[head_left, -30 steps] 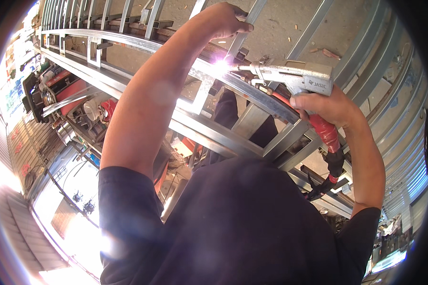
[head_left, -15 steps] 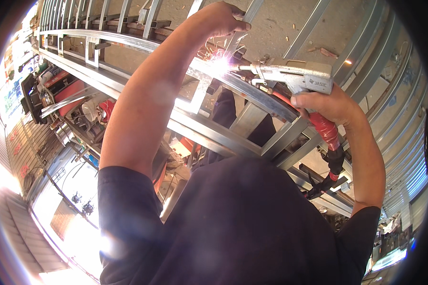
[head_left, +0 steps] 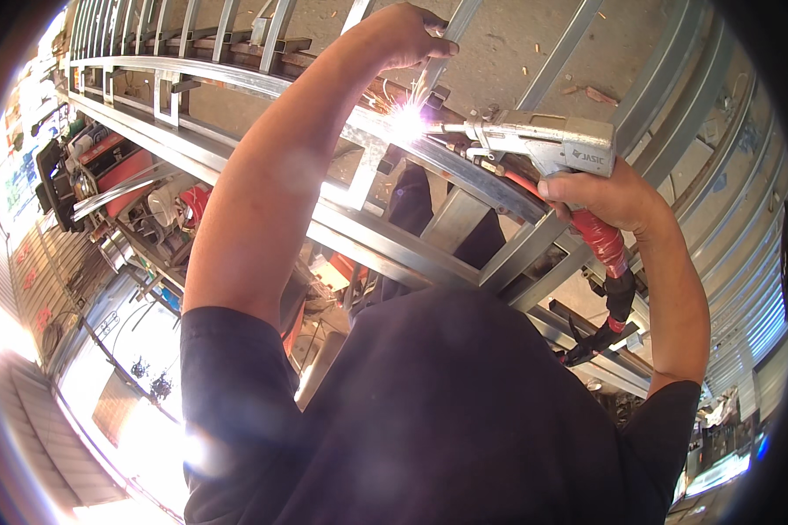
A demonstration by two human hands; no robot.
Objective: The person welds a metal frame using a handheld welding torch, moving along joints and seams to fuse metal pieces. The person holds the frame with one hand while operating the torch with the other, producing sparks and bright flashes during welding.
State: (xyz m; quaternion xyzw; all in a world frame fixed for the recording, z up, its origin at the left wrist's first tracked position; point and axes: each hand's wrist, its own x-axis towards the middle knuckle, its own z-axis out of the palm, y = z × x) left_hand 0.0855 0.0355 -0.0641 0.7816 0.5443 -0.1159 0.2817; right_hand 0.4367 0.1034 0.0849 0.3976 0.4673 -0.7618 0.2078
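My right hand [head_left: 606, 194] is wrapped round a grey welding gun [head_left: 547, 136] with a red-wrapped cable [head_left: 600, 236] trailing below. Its nozzle points left at a bright arc [head_left: 409, 124] throwing sparks on a long metal rail [head_left: 473, 175]. Beyond the arc, my left hand [head_left: 411, 39] is on a slanting metal bar [head_left: 464, 17] whose lower end meets the rail by the glare. Thumb and a finger lie across that bar; the other fingers are hidden. The glare hides the weld spot.
Parallel metal bars [head_left: 565, 57] run beyond the rail, over a concrete floor [head_left: 512, 44] with scattered scraps. More square-tube framing [head_left: 394, 241] lies close to my body. At left stand a red machine [head_left: 118, 171] and cluttered gear. Dark-trousered legs [head_left: 409, 210] show between the tubes.
The nozzle and arc have shifted slightly to the right along the rail. The spark spray has changed shape. My left hand stays almost where it was.
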